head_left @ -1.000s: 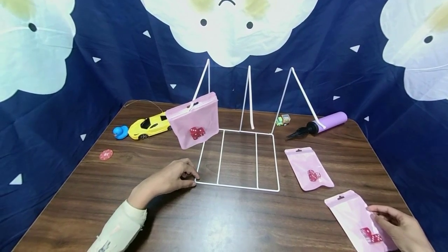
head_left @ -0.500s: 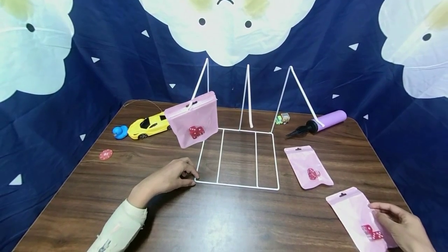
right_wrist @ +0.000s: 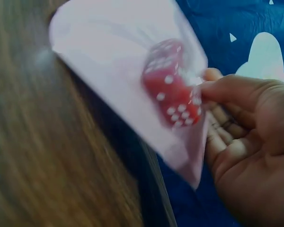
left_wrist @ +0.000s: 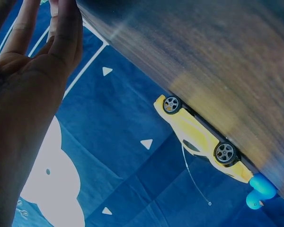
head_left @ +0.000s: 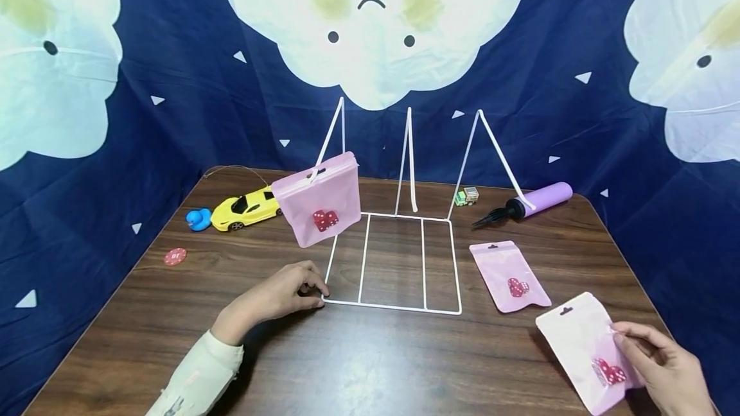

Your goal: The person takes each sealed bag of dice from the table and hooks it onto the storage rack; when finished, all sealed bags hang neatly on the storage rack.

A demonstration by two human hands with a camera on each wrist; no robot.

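Pinching the bag (head_left: 569,332) at its right edge between thumb and fingers, our right hand (head_left: 673,368) holds it tilted at the near right of the surface (head_left: 289,371), with its slotted end raised. We see red dice (head_left: 609,371) inside, toward the bag's lower end. With our left hand (head_left: 286,291), we pinch the near left corner of the white wire rack (head_left: 363,262) between thumb and fingers; a pale sleeve (head_left: 199,371) covers the forearm.

On the rack's left hook (head_left: 329,133), we find the hanging bag (head_left: 300,201), its slot threaded on the wire. The flat bag (head_left: 500,268) lies right of the rack, slotted end away from us. At the far left, we locate the yellow car (head_left: 245,210), with the blue duck (head_left: 198,219) just beside its front and the red chip (head_left: 175,257) nearer to us. At the far right, we note the small truck (head_left: 467,196) and the purple pump (head_left: 549,199). Behind the surface hangs a blue backdrop (head_left: 191,82) with white clouds.
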